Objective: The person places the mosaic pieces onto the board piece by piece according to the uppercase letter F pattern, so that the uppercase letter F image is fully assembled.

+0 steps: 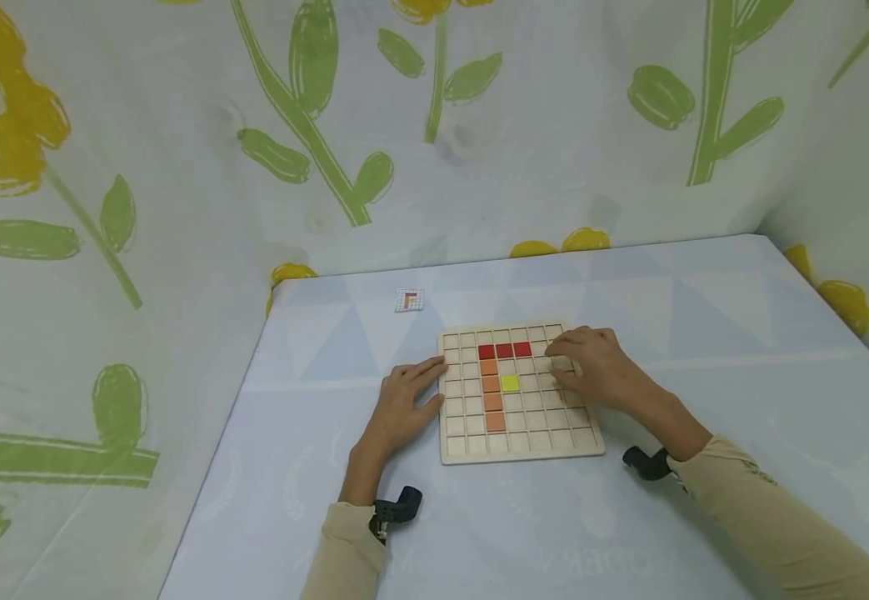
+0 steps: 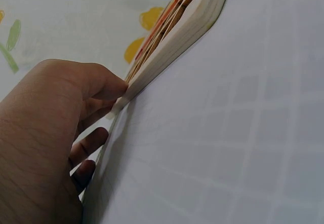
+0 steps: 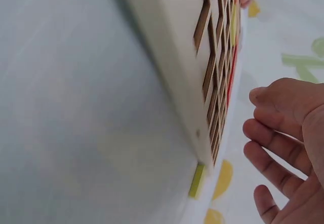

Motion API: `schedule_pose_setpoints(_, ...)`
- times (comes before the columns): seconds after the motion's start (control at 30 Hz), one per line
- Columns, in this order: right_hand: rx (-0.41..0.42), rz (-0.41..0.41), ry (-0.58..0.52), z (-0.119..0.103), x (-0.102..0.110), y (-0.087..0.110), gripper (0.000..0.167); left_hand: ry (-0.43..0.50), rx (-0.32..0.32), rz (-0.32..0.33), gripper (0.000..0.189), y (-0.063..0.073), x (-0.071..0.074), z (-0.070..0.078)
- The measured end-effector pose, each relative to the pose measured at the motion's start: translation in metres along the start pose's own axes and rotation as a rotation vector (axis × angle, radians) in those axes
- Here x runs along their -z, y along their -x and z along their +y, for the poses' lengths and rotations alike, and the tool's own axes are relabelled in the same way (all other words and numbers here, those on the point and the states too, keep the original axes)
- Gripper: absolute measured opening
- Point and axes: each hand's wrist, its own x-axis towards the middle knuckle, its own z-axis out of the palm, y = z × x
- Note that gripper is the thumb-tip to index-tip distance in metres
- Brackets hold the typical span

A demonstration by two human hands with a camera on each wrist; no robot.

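A square wooden grid board (image 1: 521,457) lies flat on the table. Three red tiles (image 1: 505,351) fill a row near its top, with a column of several orange tiles (image 1: 492,402) below the leftmost one. A single yellow tile (image 1: 510,383) sits right of that column. My left hand (image 1: 400,406) rests its fingertips and thumb against the board's left edge. Over the board's right side hovers my right hand (image 1: 597,367), fingers slightly bent and apart, nothing visible between them. Beside the board's edge, a yellow-green tile (image 3: 197,181) lies on the table in the right wrist view.
A small card (image 1: 409,300) printed with a coloured grid pattern lies behind the board. The table (image 1: 269,467) has a pale blue-and-white cover. A white curtain (image 1: 539,108) with flower print stands around its back and sides.
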Motion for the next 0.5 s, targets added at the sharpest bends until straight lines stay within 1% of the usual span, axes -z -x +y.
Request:
schedule_pose_setpoints(0.23, -0.025, 0.018, 0.044, 0.015, 0.009, 0.008, 0.027, 0.021, 0.002, 0.0, 0.049, 0.001, 0.001, 0.001)
schedule_pose_setpoints(0.5, -0.039, 0.045, 0.062, 0.031, 0.01, 0.017, 0.028, 0.011, 0.007, 0.001, 0.049, 0.0, 0.0, 0.001)
